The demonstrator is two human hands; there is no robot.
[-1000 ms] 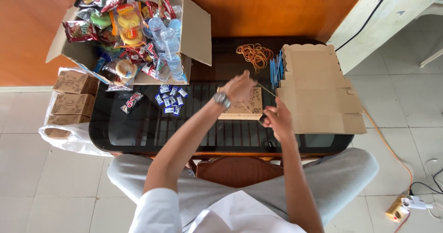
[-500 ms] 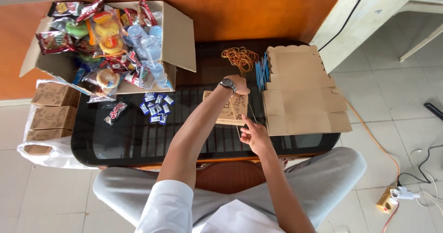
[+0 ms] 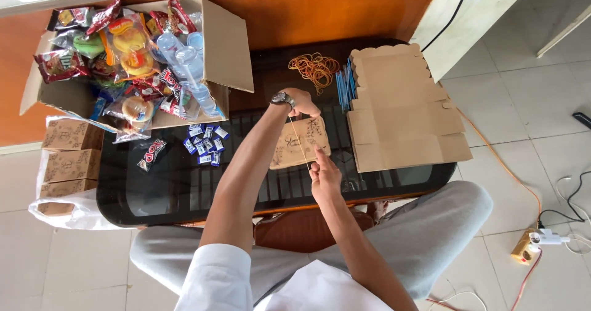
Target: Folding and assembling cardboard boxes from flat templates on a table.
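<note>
1. Two hands work over a small brown box [image 3: 300, 143] lying flat on the dark glass bench [image 3: 160, 188], just in front of the person's knees.
2. Left hand [image 3: 301, 101], with a wristwatch, is closed on the far end of a thin rubber band [image 3: 298, 140]; right hand [image 3: 325, 174] pinches the near end between fingertips. The band is stretched taut across the box top, front to back.
3. Progress, as judged from the layout: the band looks stretched over the box but not yet seated around it. Three closed brown boxes [image 3: 71, 157] rest in a white bag [image 3: 58, 215] at the bench's left end and appear finished.
4. Supplies left: a stack of flat unfolded box blanks [image 3: 406, 111] at the right, a loose heap of rubber bands [image 3: 314, 68] behind the left hand, a large open carton [image 3: 225, 46] of snack packets and water bottles at the far left, and small blue-white sachets [image 3: 204, 143] beside the left forearm.
5. Edges and room: the box lies near the bench's front edge, close beside the blanks' left edge. Bare glass lies to the left of the forearm. An orange cable [image 3: 492, 157] trails on the tiled floor at the right.
</note>
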